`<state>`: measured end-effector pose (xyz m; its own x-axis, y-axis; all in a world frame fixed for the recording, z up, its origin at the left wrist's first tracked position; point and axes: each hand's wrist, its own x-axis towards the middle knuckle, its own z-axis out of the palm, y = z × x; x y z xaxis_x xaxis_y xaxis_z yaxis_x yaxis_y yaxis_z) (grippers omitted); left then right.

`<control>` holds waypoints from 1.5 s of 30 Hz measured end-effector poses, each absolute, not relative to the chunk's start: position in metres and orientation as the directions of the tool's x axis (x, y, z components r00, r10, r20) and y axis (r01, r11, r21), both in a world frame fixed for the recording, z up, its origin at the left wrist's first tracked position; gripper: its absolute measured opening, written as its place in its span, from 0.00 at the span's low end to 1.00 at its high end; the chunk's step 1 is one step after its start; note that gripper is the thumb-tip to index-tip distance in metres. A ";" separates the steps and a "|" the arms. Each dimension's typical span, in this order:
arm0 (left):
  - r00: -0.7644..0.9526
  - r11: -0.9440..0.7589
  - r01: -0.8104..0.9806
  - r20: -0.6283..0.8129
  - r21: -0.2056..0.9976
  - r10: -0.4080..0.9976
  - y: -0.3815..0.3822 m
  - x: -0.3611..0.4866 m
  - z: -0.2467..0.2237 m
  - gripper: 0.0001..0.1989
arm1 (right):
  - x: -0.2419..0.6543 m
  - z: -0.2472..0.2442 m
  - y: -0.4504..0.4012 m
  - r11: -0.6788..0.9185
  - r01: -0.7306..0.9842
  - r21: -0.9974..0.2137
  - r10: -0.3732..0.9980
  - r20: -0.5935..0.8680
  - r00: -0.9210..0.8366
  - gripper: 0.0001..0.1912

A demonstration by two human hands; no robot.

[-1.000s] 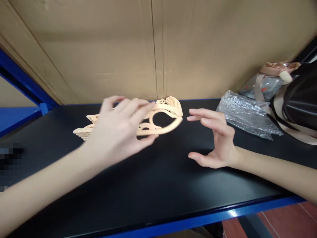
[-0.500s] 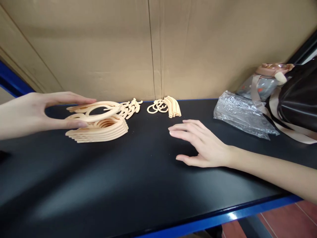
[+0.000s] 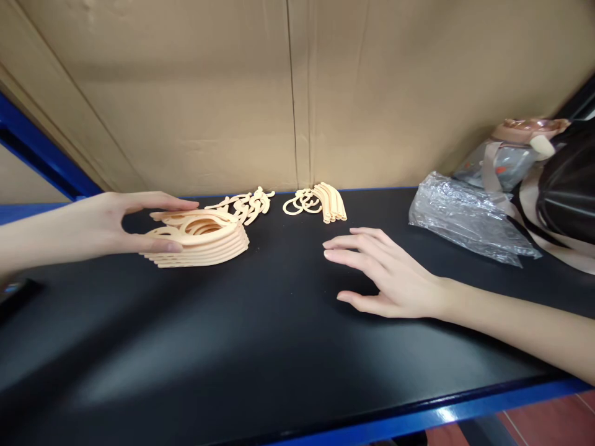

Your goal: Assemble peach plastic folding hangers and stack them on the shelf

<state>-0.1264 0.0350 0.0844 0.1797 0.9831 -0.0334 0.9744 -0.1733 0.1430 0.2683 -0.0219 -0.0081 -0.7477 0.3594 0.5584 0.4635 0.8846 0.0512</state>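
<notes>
The thumb and forefinger of the left hand point(image 3: 105, 224) are bracketing the stack of curved pale pieces point(image 3: 207, 253), the thumb lying against its near side and the forefinger reaching toward its far side; whether they are still pinching the top piece, I cannot tell. That piece, hovering above the others half a second ago, is now resting among them, so the stack is gaining a layer and, I judge, the placing of this piece is nearly complete. The stack is sitting left of the middle of the surface point(image 3: 260, 347), nearer its back edge than its front. The right hand point(image 3: 393, 279) is poised right of the middle, its fingers spreading loosely and holding nothing. Just behind the stack's right end, a heap of small links point(image 3: 256, 205) is lying near the back edge; farther right along that edge, a bundle of curved strips point(image 3: 332, 203) is lying beside some hooks point(image 3: 303, 202). Toward the back right corner, crumpled clear plastic point(image 3: 465, 217) is lying before a bottle point(image 3: 515, 162) and a dark bag point(image 3: 569, 186).
</notes>
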 end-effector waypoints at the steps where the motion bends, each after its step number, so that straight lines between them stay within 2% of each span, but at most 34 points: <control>1: 0.174 -0.167 0.975 -0.033 0.144 0.984 0.035 -0.125 0.084 0.40 | 0.268 -0.008 -0.022 0.884 0.464 0.051 0.360 0.559 -0.747 0.28; 7: 0.154 -0.147 0.974 -0.026 0.173 0.988 0.031 -0.113 0.084 0.41 | 0.268 -0.008 -0.022 0.885 0.464 0.046 0.364 0.552 -0.750 0.28; 16: 0.191 -0.177 0.972 -0.079 0.157 0.978 0.028 -0.110 0.085 0.43 | 0.268 -0.008 -0.021 0.878 0.474 0.059 0.372 0.538 -0.756 0.27; 21: 0.170 -0.154 0.977 -0.104 0.146 0.980 0.032 -0.121 0.081 0.48 | 0.268 -0.008 -0.022 0.874 0.483 0.057 0.387 0.520 -0.761 0.27; 36: 0.086 -0.074 0.993 -0.136 0.091 0.987 0.033 -0.124 0.083 0.48 | 0.268 -0.008 -0.021 0.871 0.489 0.052 0.403 0.493 -0.771 0.25; 45: 0.162 -0.152 0.985 -0.117 0.087 0.980 0.036 -0.131 0.081 0.45 | 0.268 -0.008 -0.021 0.870 0.490 0.046 0.408 0.489 -0.771 0.25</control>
